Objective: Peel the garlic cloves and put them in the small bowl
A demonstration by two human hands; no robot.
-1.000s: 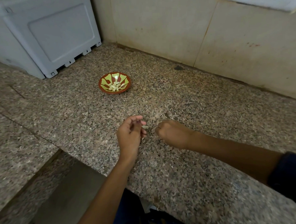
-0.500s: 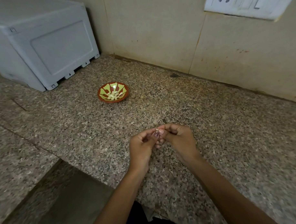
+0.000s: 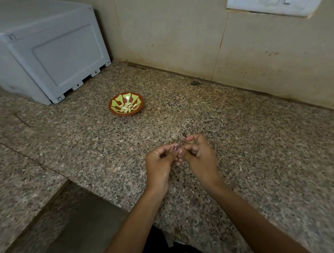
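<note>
A small red-brown bowl (image 3: 116, 103) with a yellow-green pattern stands on the granite counter (image 3: 258, 151), and several peeled garlic cloves (image 3: 126, 108) lie in it. Nearer to me, my left hand (image 3: 160, 164) and my right hand (image 3: 200, 157) meet fingertip to fingertip just above the counter. Both have curled fingers and pinch a small garlic clove between them. The clove is almost wholly hidden behind my left thumb and the right fingers. A tiny dark scrap (image 3: 184, 134) lies on the counter just beyond my right hand.
A large grey plastic box (image 3: 46, 54) stands at the back left, close to the bowl. A tiled wall (image 3: 178, 40) with a switch panel (image 3: 271, 1) closes the back. The counter steps down to a lower ledge (image 3: 80, 224) at the front left.
My hands, apart a second ago with the clove in the left fingers, have come together on it. The clove showed half a second ago and is now covered. The view has tilted up.
</note>
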